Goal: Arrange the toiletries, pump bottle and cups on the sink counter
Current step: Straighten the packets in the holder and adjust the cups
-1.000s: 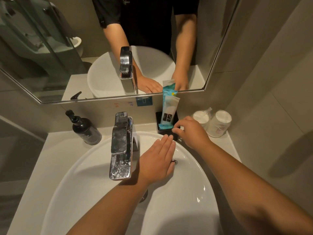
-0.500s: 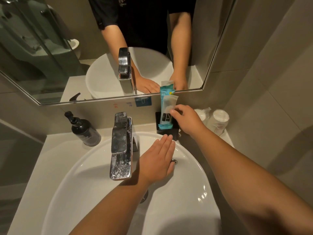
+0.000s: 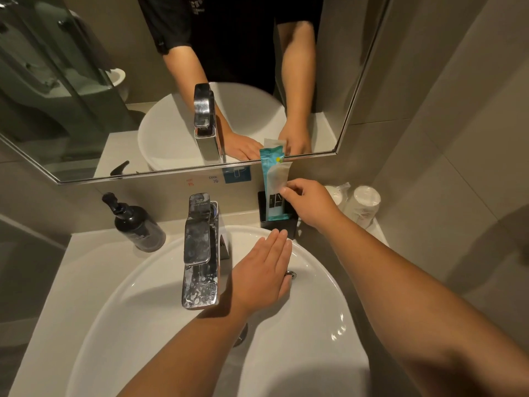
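Two toiletry packets (image 3: 274, 181), one teal and one white, stand upright in a small black holder (image 3: 279, 225) at the back of the counter, against the wall. My right hand (image 3: 310, 203) pinches the white packet's right edge between thumb and fingers. My left hand (image 3: 262, 275) lies flat, fingers together, on the far inner wall of the white basin (image 3: 320, 310). A dark pump bottle (image 3: 136, 224) stands at the back left of the counter. Two wrapped white cups (image 3: 363, 203) stand upside down at the back right, partly hidden by my right hand.
A chrome faucet (image 3: 200, 250) rises at the basin's back, just left of my left hand. A mirror (image 3: 86, 96) spans the wall above. The white counter (image 3: 86, 267) is narrow around the basin, with a tiled wall close on the right.
My right hand rose from the holder's front edge to the white packet and took hold of its edge. My left hand stayed flat on the basin.
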A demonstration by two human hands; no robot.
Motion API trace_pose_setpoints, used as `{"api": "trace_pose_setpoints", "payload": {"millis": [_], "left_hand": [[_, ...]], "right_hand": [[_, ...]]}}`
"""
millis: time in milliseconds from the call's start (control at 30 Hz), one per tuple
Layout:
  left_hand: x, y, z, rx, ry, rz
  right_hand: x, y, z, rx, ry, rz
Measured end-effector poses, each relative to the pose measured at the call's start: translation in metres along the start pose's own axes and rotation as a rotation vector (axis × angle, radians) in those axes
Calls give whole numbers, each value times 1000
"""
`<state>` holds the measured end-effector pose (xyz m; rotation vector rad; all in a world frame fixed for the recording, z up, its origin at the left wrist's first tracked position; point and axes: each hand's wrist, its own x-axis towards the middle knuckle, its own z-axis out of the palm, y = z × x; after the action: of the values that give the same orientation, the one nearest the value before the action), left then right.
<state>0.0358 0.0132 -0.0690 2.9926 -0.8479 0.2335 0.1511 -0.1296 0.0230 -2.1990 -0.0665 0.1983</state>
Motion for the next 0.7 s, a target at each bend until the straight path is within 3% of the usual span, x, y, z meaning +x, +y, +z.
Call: {"api": "trace_pose_setpoints", "payload": {"millis": [267,500,567,700], "left_hand": [[1,1,-4,18,-20,-2],[2,1,-6,39,-33,-6],[2,2,-5,39,-36,-5],[3,2,-5,32,-45,-5]], "right_hand": [[-15,8,-9,-25,88,-7],[-24,50,-63,-207,350,-8],[-14,63,-78,-379,298,-19],[2,61,-86,-720,-37,-92]]}}
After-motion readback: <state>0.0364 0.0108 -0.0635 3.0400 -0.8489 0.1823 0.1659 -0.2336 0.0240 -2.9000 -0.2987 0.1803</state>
